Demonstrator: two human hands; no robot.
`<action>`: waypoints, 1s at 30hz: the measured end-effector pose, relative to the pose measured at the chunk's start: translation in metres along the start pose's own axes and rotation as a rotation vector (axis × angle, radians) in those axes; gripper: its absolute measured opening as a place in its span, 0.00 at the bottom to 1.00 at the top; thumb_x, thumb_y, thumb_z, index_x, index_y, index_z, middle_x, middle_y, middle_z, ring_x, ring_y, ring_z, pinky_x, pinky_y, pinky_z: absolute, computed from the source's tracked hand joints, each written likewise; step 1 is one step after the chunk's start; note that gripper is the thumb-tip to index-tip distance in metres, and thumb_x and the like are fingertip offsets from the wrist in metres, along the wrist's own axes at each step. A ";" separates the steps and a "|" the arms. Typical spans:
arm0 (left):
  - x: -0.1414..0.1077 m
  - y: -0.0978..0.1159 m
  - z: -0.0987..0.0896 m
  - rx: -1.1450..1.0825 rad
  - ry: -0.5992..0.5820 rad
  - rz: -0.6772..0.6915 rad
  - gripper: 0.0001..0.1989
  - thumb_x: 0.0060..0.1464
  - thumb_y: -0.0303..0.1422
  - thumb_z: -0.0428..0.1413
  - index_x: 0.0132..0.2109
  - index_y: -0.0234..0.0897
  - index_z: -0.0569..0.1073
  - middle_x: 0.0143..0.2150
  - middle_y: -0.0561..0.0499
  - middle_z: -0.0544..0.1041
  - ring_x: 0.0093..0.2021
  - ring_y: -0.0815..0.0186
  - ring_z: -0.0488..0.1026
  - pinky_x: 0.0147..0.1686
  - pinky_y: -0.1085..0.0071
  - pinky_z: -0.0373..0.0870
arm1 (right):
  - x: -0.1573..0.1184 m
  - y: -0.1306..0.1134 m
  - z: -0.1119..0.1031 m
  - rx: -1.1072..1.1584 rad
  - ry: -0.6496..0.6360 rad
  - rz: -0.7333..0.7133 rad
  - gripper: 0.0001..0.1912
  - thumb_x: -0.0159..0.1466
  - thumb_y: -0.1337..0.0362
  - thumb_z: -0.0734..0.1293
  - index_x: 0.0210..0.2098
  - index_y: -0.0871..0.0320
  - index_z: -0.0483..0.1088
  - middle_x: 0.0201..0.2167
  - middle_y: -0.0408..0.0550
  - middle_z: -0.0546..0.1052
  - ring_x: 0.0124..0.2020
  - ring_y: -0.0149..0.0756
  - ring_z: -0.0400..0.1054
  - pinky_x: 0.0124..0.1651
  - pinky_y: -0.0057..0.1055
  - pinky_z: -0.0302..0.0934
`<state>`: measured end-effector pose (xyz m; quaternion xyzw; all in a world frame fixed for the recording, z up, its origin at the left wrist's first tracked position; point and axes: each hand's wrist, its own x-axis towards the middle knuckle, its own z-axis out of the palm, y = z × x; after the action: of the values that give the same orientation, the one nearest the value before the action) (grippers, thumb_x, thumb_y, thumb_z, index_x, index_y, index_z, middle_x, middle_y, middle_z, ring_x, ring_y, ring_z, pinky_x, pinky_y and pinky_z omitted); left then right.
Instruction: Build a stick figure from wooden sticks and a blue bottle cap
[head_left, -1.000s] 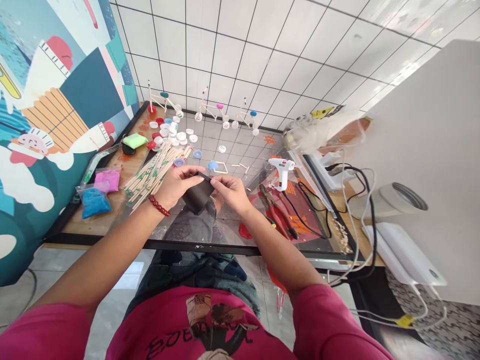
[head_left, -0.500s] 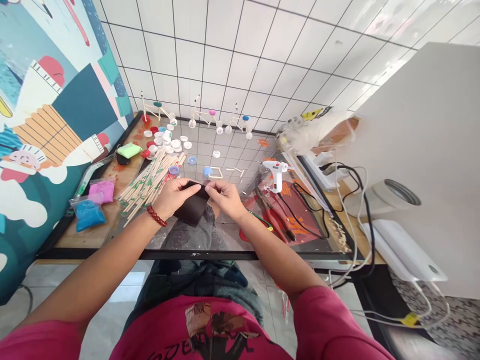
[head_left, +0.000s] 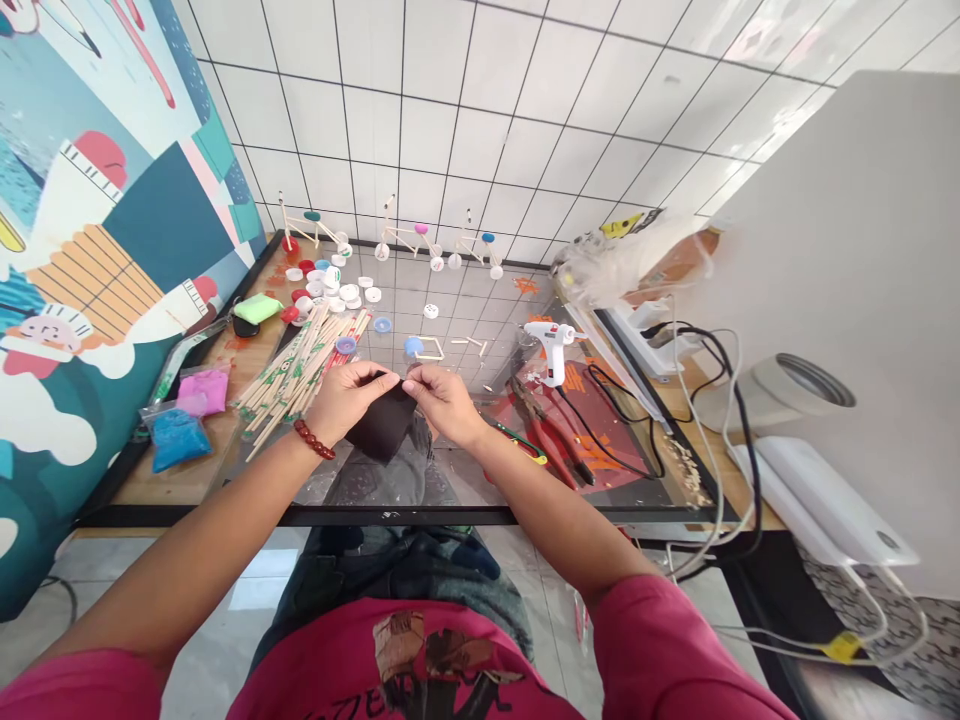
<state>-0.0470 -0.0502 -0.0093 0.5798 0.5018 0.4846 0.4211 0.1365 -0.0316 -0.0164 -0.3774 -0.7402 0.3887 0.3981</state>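
Over the table's front part, a flat black piece (head_left: 382,428) like a small sheet or pouch hangs between my hands; its material I cannot make out. My left hand (head_left: 346,402), with a red bead bracelet at the wrist, pinches its upper left edge. Fingers of my right hand (head_left: 444,405) are closed on its upper right corner, close to the left fingertips. Just beyond my hands lie a blue bottle cap (head_left: 413,346) with a small frame of sticks (head_left: 433,349) against it, and a purple-blue cap (head_left: 346,345) on the bundle of wooden sticks (head_left: 289,380).
Three small stick-and-cap bicycles (head_left: 409,240) stand along the back, near loose bottle caps (head_left: 349,292). Left are blue (head_left: 178,442), pink (head_left: 204,390) and green (head_left: 259,307) packets. A glue gun (head_left: 553,345), its black cord and red-handled pliers (head_left: 559,448) lie right on a red mat.
My hands have shifted slightly, and the right fingertips now pinch tighter at the black piece's top edge. The whole view has tilted a little. Both hands keep their hold.
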 end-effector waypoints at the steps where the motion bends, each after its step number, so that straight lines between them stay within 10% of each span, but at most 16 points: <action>1: 0.000 0.000 0.000 0.020 0.014 0.006 0.14 0.49 0.45 0.65 0.32 0.38 0.81 0.31 0.50 0.80 0.34 0.63 0.73 0.37 0.69 0.66 | 0.000 0.000 0.000 -0.013 -0.001 0.010 0.17 0.66 0.51 0.62 0.28 0.56 0.67 0.25 0.42 0.70 0.30 0.33 0.62 0.38 0.30 0.56; 17: 0.001 0.007 0.003 -0.276 0.098 -0.229 0.19 0.37 0.46 0.71 0.32 0.36 0.82 0.30 0.49 0.81 0.31 0.64 0.74 0.35 0.67 0.69 | 0.003 0.003 -0.004 0.173 0.037 0.158 0.19 0.63 0.47 0.64 0.34 0.57 0.73 0.30 0.45 0.74 0.34 0.35 0.67 0.39 0.31 0.60; 30: 0.000 0.002 0.004 -0.018 0.017 -0.052 0.14 0.43 0.45 0.68 0.32 0.39 0.82 0.33 0.48 0.82 0.37 0.60 0.76 0.42 0.65 0.70 | -0.001 0.000 0.002 0.059 0.028 0.059 0.16 0.62 0.50 0.65 0.29 0.57 0.71 0.25 0.43 0.72 0.28 0.32 0.62 0.35 0.31 0.57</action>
<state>-0.0423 -0.0507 -0.0083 0.5584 0.5160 0.4829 0.4344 0.1354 -0.0324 -0.0174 -0.3927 -0.7112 0.4166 0.4079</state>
